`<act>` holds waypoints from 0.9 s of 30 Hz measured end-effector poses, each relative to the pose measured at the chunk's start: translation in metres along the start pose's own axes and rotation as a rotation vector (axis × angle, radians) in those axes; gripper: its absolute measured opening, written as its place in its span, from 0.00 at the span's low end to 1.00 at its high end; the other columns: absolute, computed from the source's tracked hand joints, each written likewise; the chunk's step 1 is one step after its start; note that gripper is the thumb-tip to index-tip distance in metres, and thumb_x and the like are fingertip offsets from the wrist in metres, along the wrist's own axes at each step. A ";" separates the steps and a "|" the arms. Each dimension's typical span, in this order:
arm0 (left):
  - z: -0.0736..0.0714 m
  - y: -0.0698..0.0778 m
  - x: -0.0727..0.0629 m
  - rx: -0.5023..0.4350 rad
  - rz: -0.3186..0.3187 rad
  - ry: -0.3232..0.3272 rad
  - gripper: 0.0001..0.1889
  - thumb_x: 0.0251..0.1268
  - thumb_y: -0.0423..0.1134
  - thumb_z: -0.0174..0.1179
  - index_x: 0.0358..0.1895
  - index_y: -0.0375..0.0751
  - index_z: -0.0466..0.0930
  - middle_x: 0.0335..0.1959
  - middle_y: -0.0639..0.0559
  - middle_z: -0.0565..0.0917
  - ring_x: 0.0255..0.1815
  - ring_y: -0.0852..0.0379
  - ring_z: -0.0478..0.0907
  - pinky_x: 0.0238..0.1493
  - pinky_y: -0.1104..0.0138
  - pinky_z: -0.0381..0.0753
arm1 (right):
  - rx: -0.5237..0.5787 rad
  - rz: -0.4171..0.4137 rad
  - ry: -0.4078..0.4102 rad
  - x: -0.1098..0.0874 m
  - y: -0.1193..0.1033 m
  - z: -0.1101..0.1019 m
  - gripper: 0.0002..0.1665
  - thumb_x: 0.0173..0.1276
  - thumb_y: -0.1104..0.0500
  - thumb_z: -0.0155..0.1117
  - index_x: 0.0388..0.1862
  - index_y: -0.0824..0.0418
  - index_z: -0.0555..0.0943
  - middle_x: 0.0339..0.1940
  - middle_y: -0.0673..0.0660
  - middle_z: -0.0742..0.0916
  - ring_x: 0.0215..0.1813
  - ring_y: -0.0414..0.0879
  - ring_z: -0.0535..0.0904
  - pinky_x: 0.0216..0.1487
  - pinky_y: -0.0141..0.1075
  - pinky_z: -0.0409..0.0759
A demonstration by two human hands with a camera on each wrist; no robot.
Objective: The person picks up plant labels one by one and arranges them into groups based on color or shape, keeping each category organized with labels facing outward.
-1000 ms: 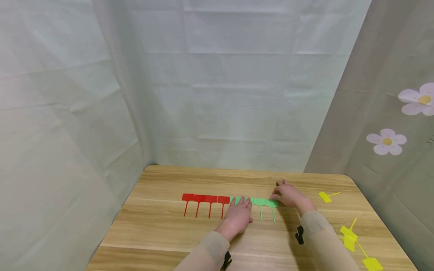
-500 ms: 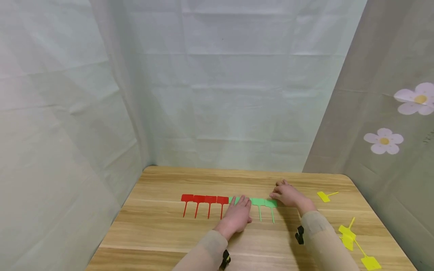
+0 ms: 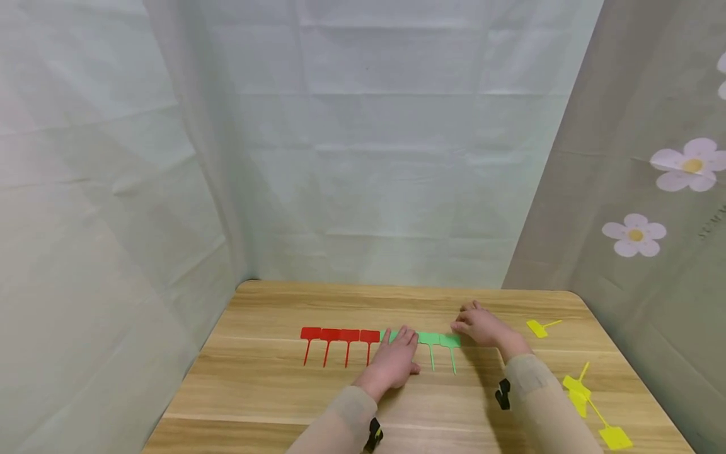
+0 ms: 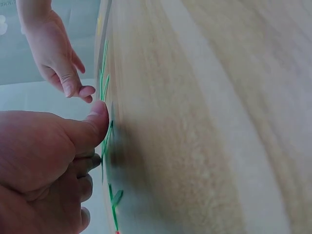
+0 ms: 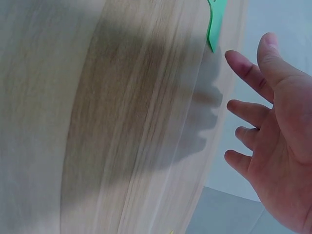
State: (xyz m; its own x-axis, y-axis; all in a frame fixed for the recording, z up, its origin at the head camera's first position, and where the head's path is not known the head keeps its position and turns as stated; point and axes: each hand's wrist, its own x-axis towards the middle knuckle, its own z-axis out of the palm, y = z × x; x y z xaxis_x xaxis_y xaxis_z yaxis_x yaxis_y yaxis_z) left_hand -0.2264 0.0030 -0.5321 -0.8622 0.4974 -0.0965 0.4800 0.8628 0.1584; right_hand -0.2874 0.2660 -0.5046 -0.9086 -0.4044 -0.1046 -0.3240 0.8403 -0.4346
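Several flat red tags with thin stems lie side by side in a row on the wooden table. Green tags of the same shape carry the row on to the right. My left hand rests with straight fingers on the green tags nearest the red ones, partly covering them. At the row's right end, my right hand hovers beside the last green tag. The right wrist view shows its fingers loosely spread, apart from the green tag, with nothing held.
Yellow tags lie on the right of the table: one near the back, others overlapping and one close to the front right. Pale cloth hangs behind the table, and a flowered cloth on the right.
The head view has turned slightly right. My right hand has eased a little to the right relative to the last green tag; my left hand stays on the row.
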 end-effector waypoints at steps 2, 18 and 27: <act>0.000 0.001 0.000 0.004 -0.003 0.000 0.40 0.77 0.55 0.65 0.84 0.41 0.64 0.84 0.51 0.65 0.87 0.50 0.53 0.85 0.46 0.51 | 0.010 -0.006 0.008 -0.002 -0.001 -0.003 0.19 0.85 0.52 0.60 0.52 0.65 0.89 0.74 0.82 0.73 0.80 0.86 0.50 0.76 0.76 0.52; 0.001 0.017 0.008 -0.107 0.049 0.093 0.40 0.79 0.56 0.62 0.84 0.38 0.62 0.86 0.47 0.61 0.87 0.47 0.53 0.85 0.45 0.49 | -0.015 0.047 0.085 -0.082 0.052 -0.043 0.12 0.82 0.56 0.63 0.53 0.61 0.87 0.74 0.84 0.70 0.77 0.88 0.52 0.70 0.79 0.61; 0.008 0.042 0.026 -0.032 0.099 0.083 0.40 0.79 0.59 0.59 0.84 0.40 0.64 0.86 0.48 0.62 0.87 0.49 0.54 0.85 0.48 0.51 | -0.071 0.175 0.101 -0.160 0.109 -0.054 0.16 0.73 0.61 0.72 0.58 0.58 0.88 0.74 0.85 0.70 0.75 0.89 0.55 0.66 0.81 0.62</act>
State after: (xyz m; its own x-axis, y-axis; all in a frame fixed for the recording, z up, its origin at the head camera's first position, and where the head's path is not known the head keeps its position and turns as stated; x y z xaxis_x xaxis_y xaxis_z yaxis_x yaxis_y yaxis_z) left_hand -0.2274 0.0527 -0.5356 -0.8218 0.5697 0.0031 0.5594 0.8058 0.1942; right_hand -0.1920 0.4417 -0.4875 -0.9733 -0.2147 -0.0814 -0.1733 0.9194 -0.3530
